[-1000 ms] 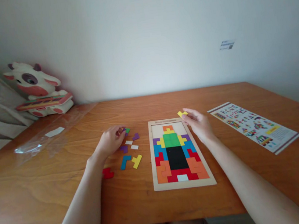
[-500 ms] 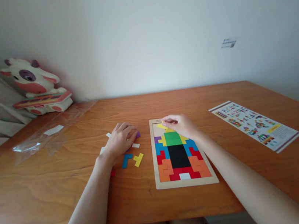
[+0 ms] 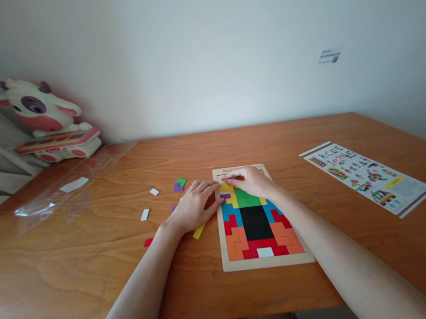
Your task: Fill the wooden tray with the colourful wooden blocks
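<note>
A wooden puzzle board (image 3: 267,262) lies flat in front of me, its lower part filled with coloured pieces around a black block (image 3: 255,222). Near the board's upper left, my right hand (image 3: 250,180) has its thumb and fingers pinched on a yellow piece (image 3: 226,185). My left hand (image 3: 196,204) rests at the board's left edge, fingers and thumb apart, with nothing visible in it. A purple piece (image 3: 225,198) sits in the board just beside its fingertips. Beneath and beside the left hand, a yellow piece (image 3: 198,232) is partly hidden on the table.
Left of the hands lie white pieces (image 3: 145,214), a red piece (image 3: 148,242) and a green piece (image 3: 182,182) touching a purple one. Clear plastic wrap (image 3: 59,194) and a cow toy (image 3: 53,124) are farther left. A printed sheet (image 3: 370,177) lies at right.
My left hand has moved right, from the loose pieces to the board's left edge, uncovering several pieces. My right hand has shifted slightly left and down, with the yellow piece lower in the board.
</note>
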`<state>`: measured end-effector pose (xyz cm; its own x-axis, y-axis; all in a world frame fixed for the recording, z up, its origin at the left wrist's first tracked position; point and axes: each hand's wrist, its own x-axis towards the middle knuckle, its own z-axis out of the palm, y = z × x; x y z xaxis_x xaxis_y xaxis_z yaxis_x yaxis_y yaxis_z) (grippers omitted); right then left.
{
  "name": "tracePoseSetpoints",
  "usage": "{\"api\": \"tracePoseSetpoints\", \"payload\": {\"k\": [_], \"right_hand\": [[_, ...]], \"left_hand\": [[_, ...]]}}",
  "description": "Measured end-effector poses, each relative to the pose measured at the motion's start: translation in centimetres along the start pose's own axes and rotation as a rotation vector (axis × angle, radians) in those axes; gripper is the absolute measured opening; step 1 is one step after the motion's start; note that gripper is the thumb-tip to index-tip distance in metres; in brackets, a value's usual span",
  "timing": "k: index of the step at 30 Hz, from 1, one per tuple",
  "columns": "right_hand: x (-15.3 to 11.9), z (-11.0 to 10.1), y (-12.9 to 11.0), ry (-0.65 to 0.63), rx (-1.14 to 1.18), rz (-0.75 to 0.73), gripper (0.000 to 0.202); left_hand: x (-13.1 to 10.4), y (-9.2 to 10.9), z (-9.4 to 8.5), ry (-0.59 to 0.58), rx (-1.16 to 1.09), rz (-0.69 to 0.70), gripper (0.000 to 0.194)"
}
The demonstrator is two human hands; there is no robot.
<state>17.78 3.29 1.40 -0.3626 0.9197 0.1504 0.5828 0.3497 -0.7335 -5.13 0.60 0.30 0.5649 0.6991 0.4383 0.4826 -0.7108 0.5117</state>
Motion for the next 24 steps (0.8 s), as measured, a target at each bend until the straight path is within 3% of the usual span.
{"api": "tracePoseSetpoints", "payload": {"k": [6, 17, 21, 24], "right_hand": [[-0.1, 0.3, 0.7, -0.009, -0.11, -0.061, 0.018], [-0.7, 0.3, 0.6, 0.013, -0.219, -0.11, 0.014], [-1.1, -0.1, -0.2, 0.053, -0.193, -0.107, 0.015], [-1.7, 0.3, -2.0, 0.076, -0.132, -0.159, 0.015]], "left_hand": [[0.1, 0.3, -0.2, -0.088, 0.212, 0.098, 0.029], [0.0, 0.3, -0.2, -0.099, 0.232, 0.138, 0.025], [0.1, 0.2, -0.5, -0.08, 0.242, 0.153, 0.026], [0.1, -0.2, -1.0, -0.01, 0.278, 0.086, 0.028]]}}
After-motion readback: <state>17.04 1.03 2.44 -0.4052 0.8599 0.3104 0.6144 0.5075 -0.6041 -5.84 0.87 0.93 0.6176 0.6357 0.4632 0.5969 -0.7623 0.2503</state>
